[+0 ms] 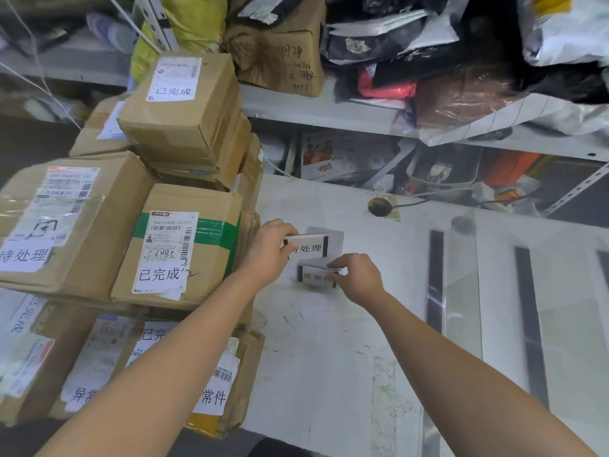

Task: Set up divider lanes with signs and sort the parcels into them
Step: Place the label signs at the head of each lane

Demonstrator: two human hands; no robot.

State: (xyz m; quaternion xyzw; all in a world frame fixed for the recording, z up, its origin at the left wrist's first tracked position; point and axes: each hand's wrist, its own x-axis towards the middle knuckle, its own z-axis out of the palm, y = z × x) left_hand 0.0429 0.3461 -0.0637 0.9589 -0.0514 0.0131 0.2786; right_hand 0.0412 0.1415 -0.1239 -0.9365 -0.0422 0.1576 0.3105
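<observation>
Two small sign holders stand on the white table [316, 341]. My left hand [268, 250] grips the left end of the farther sign [309, 248], marked 待处理. My right hand [357, 278] pinches the right end of the nearer sign [314, 276], marked 异常件. Clear dividers with black strips [435, 278] [530, 324] lie flat to the right. Cardboard parcels are stacked at the left: one labelled 已完成 [178, 249], one labelled 待处理 [62, 222], another 已完成 box on top [184, 107], and lower ones labelled 异常件 [214, 397].
A cable hole [380, 206] with a black cord sits in the table behind the signs. A metal shelf [329, 112] above holds bags, a brown box [280, 54] and wrapped parcels. Clutter fills the space under that shelf.
</observation>
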